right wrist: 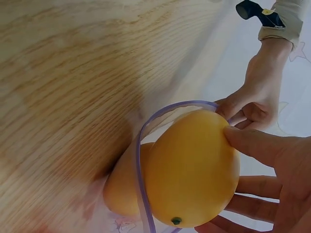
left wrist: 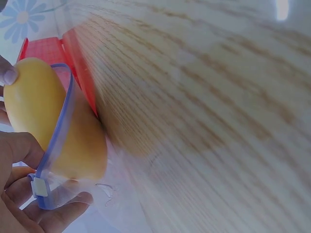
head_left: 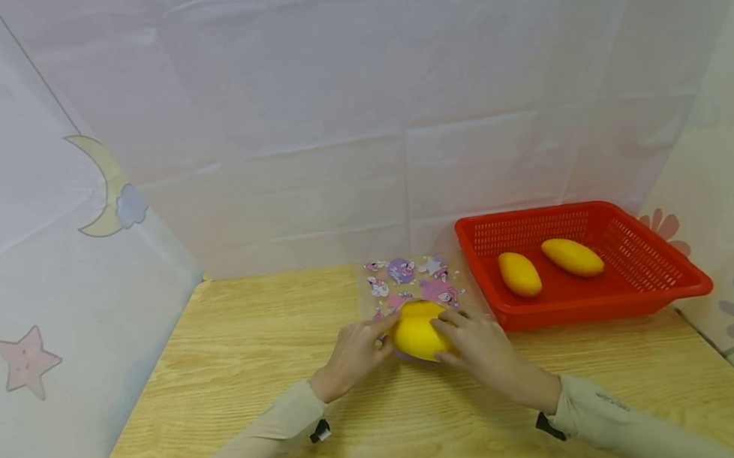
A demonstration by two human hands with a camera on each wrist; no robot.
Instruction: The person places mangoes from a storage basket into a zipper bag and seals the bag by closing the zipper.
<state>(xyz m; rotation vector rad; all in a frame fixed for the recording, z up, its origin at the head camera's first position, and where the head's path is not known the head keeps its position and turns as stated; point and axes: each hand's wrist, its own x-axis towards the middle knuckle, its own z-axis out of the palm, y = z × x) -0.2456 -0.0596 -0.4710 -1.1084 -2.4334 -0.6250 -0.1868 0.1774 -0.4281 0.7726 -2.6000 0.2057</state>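
Observation:
A clear zip bag (head_left: pixel 406 273) with a purple zip edge and pink and purple cartoon prints lies on the table, its mouth spread toward me. My left hand (head_left: pixel 352 355) pinches the bag's left rim beside the white slider (left wrist: pixel 40 187). With thumb and fingers around it, my right hand (head_left: pixel 485 344) grips a yellow mango (right wrist: pixel 194 167), part way in at the mouth. A second mango (right wrist: pixel 121 189) shows through the film, inside the bag and partly hidden behind the first. The bag's right rim is partly covered by the right hand.
To the right stands a red plastic basket (head_left: pixel 594 309) with slotted sides, holding two mangoes, one on the left (head_left: pixel 519 274) and one near the middle (head_left: pixel 573 258). Printed white sheets (head_left: pixel 300 116) hang behind and beside the wooden table (head_left: pixel 249 325).

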